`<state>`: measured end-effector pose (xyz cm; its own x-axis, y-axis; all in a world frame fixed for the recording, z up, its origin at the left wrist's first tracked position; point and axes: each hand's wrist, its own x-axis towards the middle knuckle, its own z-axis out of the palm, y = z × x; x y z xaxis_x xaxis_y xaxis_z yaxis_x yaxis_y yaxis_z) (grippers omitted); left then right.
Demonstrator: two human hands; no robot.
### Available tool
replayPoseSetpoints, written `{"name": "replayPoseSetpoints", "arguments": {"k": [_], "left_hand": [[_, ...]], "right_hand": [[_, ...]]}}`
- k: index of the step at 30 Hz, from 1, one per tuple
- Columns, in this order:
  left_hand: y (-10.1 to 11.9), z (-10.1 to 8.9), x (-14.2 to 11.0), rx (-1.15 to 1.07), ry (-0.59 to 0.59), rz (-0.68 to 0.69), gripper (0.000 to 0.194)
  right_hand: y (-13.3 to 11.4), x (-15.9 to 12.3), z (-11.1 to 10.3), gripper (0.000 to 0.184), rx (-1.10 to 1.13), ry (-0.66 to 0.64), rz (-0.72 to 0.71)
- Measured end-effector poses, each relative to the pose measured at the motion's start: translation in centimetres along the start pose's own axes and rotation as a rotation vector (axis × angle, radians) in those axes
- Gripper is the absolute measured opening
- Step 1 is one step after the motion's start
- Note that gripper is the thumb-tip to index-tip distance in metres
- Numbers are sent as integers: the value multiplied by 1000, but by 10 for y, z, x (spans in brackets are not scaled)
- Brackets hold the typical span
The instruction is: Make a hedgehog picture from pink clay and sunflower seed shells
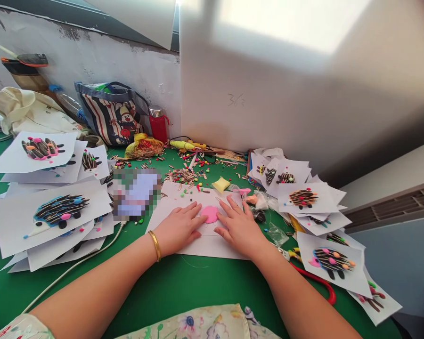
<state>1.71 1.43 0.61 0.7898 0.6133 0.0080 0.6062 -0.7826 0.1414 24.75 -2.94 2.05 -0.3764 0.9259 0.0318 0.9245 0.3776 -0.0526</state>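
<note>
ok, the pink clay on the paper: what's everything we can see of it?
The pink clay is a flat, roughly round patch, smooth and soft-looking, like modelling dough. It lies on the white paper, between the left hand and the right hand. Fingertips of both hands are at its sides, seemingly touching its edges. Faint drawn lines show just below it. Its thickness can't be judged.
</note>
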Motion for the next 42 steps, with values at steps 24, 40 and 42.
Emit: {"name": "replayPoseSetpoints", "arguments": {"k": [24,40,42], "left_hand": [[-2,2,0,-17,19,3,50],[-1,-1,-1,-50,7,-4,49],[-1,-2,-1,-63,1,-14,52]], "right_hand": [[4,-6,1,46,-25,-19,-68],[-2,-7,-5,39,20,13,-117],[-4,-7,-4,43,20,32,-123]]}}
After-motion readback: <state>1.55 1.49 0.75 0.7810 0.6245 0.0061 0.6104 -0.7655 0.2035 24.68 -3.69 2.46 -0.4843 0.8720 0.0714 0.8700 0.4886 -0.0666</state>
